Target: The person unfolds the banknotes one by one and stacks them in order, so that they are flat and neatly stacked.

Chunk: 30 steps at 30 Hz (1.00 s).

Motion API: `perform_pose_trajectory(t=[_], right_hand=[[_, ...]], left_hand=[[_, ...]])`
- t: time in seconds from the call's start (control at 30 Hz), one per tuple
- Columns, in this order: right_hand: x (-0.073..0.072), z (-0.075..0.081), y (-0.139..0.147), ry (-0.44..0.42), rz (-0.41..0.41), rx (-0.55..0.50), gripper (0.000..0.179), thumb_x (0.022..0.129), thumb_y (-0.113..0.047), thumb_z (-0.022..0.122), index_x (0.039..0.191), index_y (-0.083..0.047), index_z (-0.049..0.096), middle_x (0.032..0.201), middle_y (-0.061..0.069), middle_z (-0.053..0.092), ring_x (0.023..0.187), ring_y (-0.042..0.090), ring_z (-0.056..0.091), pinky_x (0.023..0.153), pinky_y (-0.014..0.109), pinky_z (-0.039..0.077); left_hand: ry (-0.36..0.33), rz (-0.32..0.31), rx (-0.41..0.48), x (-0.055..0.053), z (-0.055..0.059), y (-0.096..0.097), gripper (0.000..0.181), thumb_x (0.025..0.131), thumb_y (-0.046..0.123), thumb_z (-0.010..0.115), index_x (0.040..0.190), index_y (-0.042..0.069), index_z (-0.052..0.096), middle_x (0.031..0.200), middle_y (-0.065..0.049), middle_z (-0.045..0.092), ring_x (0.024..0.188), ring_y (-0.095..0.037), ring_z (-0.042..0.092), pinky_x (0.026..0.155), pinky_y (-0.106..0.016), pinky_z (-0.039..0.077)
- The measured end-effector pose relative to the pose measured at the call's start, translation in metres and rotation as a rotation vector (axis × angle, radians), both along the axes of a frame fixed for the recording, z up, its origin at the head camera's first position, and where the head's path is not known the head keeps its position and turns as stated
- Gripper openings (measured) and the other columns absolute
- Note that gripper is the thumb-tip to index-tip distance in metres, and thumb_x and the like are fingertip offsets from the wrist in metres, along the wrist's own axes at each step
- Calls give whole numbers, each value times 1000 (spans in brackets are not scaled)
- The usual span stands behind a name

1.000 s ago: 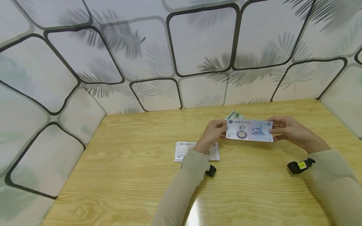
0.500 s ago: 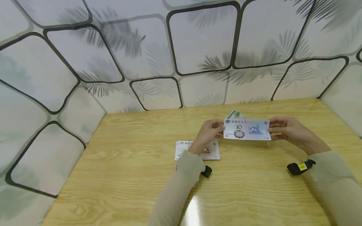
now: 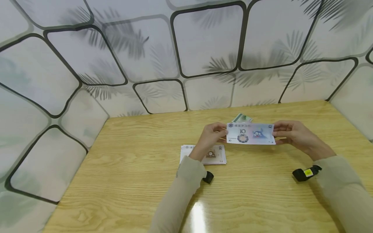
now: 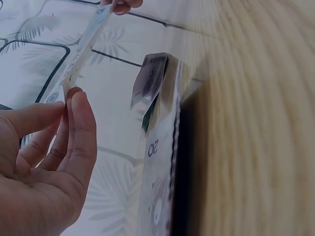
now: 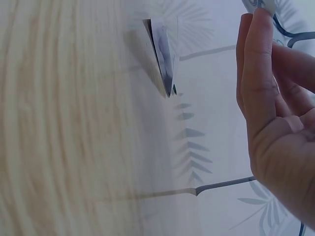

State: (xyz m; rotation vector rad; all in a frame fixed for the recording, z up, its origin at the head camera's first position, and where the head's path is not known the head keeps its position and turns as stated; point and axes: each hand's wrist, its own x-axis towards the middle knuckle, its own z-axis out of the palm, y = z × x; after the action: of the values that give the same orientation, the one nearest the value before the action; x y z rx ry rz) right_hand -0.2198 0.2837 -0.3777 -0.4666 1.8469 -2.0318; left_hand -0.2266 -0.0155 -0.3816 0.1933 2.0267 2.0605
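A pale blue-violet play banknote (image 3: 251, 133) marked 10, with a blue cartoon creature, is stretched out between both hands above the table. My left hand (image 3: 210, 137) pinches its left end between thumb and fingers; the left wrist view shows that pinch (image 4: 69, 98) edge-on. At the other end, my right hand (image 3: 297, 136) pinches the right edge, and only a corner of the note (image 5: 260, 5) shows in the right wrist view. Under my left wrist lies a stack of banknotes (image 3: 217, 155), a 20 on top, partly hidden by the arm.
Behind the held note, a folded banknote (image 3: 242, 118) with a green part stands on the wooden table (image 3: 131, 168); the wrist views show its bent, raised shape (image 4: 150, 78). A patterned wall (image 3: 209, 94) closes off the table's back edge.
Both hands have shifted slightly to the left with the 10 note held between them. More of the stack's right part shows now. The folded note stays in place.
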Motion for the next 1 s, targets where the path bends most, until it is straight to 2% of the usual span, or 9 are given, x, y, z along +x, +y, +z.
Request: perform_pose_trajectory(t=[0.4,0.73,0.87,1.0], right_hand=[[1,0,-11,13,63,-91,24,89,11,47,99,-3,64,92,7,64,81,18,63,64,31,56],[2,0,-16,15,63,-66,21,89,10,49,99,-2,62,92,8,63,81,20,63,65,32,56],[2,-1,-19,21,66,-52,21,90,9,49,101,-3,62,93,8,63,82,20,63,65,34,56],[2,0,-22,27,66,-39,21,90,9,49,100,-3,61,93,8,63,82,20,63,65,34,56]], left_hand=[[-20,2,-19,3,5,-14,18,87,0,59,104,0,63,84,-7,60,70,-16,61,68,-30,55],[20,1,-45,5,1,-20,17,86,-1,60,103,-2,62,84,-8,61,70,-16,60,67,-31,55],[0,-1,-36,6,2,-24,18,86,-1,60,104,-2,61,83,-7,61,72,-21,61,70,-36,55],[-29,-9,-26,7,4,-29,20,86,-2,60,105,-3,61,83,-8,62,79,-32,61,76,-43,53]])
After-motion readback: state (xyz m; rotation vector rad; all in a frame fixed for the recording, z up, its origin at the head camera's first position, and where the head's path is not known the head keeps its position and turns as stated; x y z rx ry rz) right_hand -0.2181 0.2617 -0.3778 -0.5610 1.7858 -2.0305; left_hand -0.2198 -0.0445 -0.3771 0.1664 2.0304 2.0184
